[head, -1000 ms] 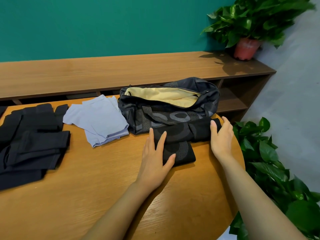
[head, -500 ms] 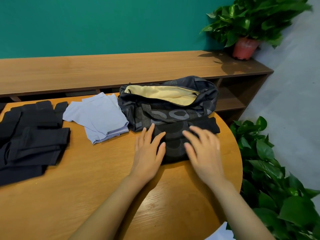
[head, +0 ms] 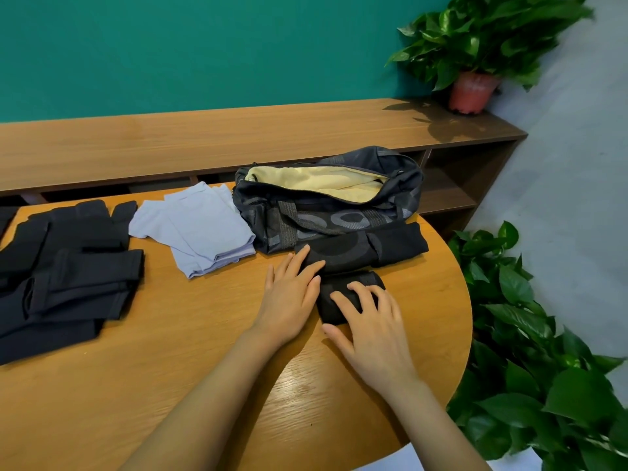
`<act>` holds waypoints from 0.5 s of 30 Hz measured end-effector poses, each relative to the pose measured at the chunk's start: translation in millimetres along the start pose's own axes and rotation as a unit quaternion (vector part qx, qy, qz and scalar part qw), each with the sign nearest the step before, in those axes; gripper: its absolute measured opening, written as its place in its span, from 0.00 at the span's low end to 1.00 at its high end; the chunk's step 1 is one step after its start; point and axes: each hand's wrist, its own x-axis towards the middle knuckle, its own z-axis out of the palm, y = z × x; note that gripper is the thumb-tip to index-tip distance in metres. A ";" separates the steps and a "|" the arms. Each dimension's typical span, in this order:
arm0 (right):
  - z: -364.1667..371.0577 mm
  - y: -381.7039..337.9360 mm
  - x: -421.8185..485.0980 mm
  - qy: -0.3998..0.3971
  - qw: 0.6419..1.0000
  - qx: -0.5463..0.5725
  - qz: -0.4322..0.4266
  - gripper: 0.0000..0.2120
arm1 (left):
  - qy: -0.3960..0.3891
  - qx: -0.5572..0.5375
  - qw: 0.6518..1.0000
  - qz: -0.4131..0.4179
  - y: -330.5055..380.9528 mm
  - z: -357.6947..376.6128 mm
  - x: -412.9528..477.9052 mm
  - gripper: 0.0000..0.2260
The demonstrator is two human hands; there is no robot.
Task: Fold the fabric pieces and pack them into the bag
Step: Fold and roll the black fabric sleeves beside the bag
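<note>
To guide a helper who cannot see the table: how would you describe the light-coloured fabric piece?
On the wooden table, look just left of the open dark bag with the yellow lining. The folded fabric piece lies there. It alone is pale blue; the other pieces are black.

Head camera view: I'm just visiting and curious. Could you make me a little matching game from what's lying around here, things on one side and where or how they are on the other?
Things:
1. duffel bag
2. pale blue fabric stack
3. black fabric pile
4. potted plant

Places or states:
A. stands on the long wooden shelf
B. lies at the far left of the table
C. unzipped, yellow lining showing
D. lies between the black fabric pile and the duffel bag

Pairs: 1-C, 2-D, 3-B, 4-A
</note>
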 end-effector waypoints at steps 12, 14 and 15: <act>-0.4 67.1 1.8 0.030 0.993 -0.015 0.116 0.33 | -0.031 -0.008 0.999 0.011 0.9 3.5 0.1 0.21; 0.4 72.5 8.2 0.024 0.994 -0.003 0.109 0.36 | -0.036 -0.007 0.999 0.013 3.8 5.5 0.2 0.22; 0.3 73.7 10.4 0.029 0.994 0.005 0.107 0.36 | -0.038 -0.001 0.999 0.014 5.2 6.2 0.4 0.22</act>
